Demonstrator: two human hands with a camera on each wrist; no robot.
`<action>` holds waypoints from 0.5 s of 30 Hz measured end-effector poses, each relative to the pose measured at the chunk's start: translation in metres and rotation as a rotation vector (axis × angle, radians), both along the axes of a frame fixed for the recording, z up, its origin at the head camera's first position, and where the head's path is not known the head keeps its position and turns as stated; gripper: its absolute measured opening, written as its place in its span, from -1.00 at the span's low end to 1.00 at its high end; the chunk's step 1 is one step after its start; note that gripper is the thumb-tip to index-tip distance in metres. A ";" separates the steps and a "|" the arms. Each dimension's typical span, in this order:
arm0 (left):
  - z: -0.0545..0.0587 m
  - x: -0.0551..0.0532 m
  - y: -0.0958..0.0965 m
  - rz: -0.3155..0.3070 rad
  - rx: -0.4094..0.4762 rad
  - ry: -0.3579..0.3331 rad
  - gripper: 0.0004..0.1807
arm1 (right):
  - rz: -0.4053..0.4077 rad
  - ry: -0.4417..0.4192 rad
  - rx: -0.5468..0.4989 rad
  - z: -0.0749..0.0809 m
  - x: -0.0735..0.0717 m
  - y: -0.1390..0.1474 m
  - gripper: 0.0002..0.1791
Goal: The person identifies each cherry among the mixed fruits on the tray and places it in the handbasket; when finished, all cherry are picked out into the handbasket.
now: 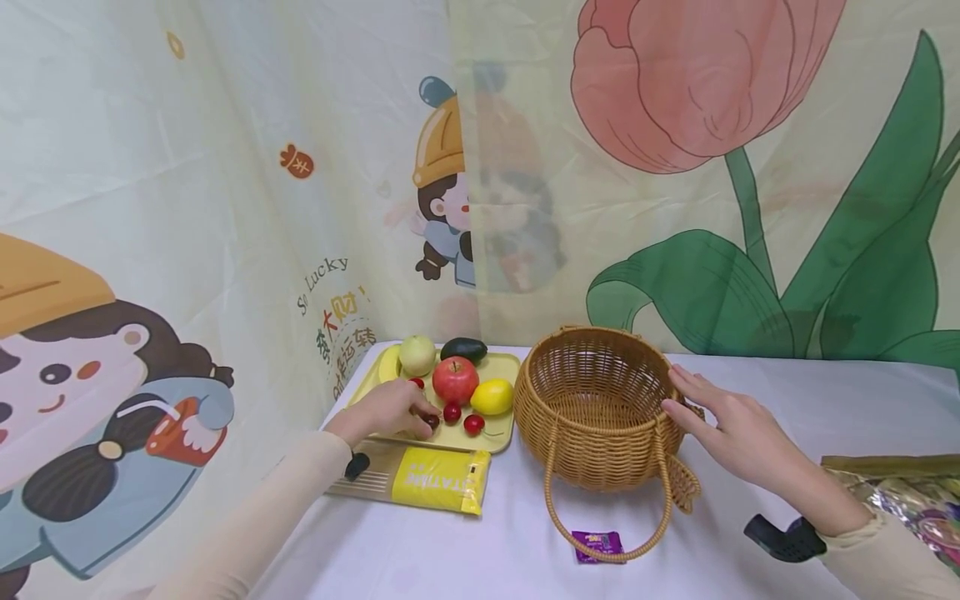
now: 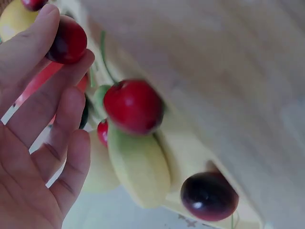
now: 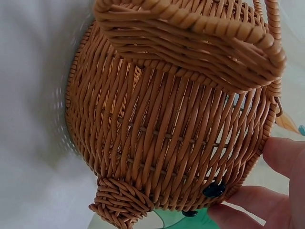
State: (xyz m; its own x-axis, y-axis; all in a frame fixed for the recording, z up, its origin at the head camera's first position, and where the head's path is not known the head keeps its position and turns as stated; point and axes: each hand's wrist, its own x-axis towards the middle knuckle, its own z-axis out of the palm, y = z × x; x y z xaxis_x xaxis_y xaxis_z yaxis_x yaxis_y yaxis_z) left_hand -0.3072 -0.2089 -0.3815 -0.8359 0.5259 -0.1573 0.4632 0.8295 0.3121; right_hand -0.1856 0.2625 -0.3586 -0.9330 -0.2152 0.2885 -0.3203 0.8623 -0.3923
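My left hand [image 1: 386,410] is over the front left of a yellow tray [image 1: 480,442] and pinches a dark red cherry [image 2: 69,40] between thumb and fingertips. Other cherries lie close by: a red one [image 2: 133,106] and a nearly black one [image 2: 209,196]. On the tray are also a red apple [image 1: 454,381], a lemon [image 1: 492,397], a pale green round fruit [image 1: 417,356], a dark green avocado-like fruit [image 1: 463,349] and a banana [image 1: 389,364]. My right hand [image 1: 738,429] touches the right rim of a brown wicker basket [image 1: 600,454] with fingers fairly straight.
In front of the tray lies a yellow-and-clear food packet [image 1: 438,479]. The basket's handle [image 1: 551,508] hangs down forward over a small purple packet [image 1: 597,546]. A shiny printed bag [image 1: 911,500] is at the right edge. Printed curtains [image 1: 525,250] stand behind and to the left.
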 end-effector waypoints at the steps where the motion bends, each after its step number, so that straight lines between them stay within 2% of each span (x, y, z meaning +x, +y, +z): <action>1: 0.003 0.001 -0.001 -0.002 0.001 -0.005 -0.64 | 0.002 -0.001 -0.002 0.000 0.000 0.000 -0.26; 10: 0.039 0.009 -0.004 -0.065 0.024 -0.053 -0.60 | 0.003 0.002 -0.001 0.000 -0.001 0.000 -0.27; 15: 0.067 0.013 0.004 -0.119 0.057 -0.061 -0.63 | 0.002 0.004 -0.001 -0.001 -0.001 -0.001 -0.27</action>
